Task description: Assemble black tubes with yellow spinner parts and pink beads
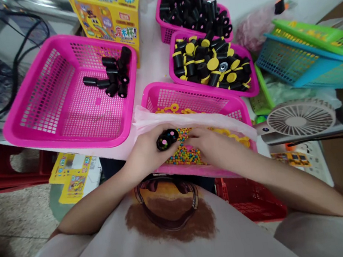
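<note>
My left hand is closed around a pair of small black cups, each with a pink dot on its end. It is over the left part of the lined pink basket. Small multicoloured beads lie in that basket on a pale plastic sheet. Over the beads, my right hand has its fingers curled down, with a small pink piece at the fingertips. The fingers partly hide what this piece is. Yellow ring-ended pieces lie to the right of the beads.
At left, a larger pink basket holds several black cups. Behind stand a basket of yellow-lidded black cups and another of black cups. A yellow box is at the back. A small fan and stacked baskets stand right.
</note>
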Tool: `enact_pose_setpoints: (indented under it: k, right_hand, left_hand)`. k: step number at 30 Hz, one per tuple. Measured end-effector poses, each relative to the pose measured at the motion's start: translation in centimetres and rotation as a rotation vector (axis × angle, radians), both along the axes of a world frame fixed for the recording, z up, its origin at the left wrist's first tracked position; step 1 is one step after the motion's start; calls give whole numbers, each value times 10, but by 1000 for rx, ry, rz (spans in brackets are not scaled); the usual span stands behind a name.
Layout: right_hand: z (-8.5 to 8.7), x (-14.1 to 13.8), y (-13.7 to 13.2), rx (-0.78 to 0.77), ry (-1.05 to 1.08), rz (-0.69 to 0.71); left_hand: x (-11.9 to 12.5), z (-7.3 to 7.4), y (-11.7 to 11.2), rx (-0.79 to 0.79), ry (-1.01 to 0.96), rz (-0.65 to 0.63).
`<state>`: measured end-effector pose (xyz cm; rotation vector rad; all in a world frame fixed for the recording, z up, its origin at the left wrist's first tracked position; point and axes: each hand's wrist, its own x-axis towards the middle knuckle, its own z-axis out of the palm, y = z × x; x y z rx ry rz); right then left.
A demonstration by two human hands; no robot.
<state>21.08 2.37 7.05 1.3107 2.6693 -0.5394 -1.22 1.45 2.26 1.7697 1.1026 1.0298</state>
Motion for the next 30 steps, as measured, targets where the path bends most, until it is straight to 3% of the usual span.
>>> enact_pose_setpoints:
  k: [3,6,11,15,18,24,30]
  right_hand:
    - [-23,-8,-5,-89,-69,6]
    - [-29,-11,-7,-134,44,-21]
    - [-10,1,-2,-106,391,-80]
    - [10,3,3,108,578,-9]
    - [16,-6,6,261,593,73]
    - [11,-23,7,395,602,250]
    - [29,1,6,321,523,103]
  left_hand:
    - [0,0,0,16,19,-8]
    - [0,0,0,22,27,-7]
    - [0,1,0,25,7,-4]
    - [-1,3,1,25,-15,-24]
    - [-1,4,0,20,6,-33]
    - [1,4,-1,10,27,-23]
    - [0,3,-2,47,32,-12]
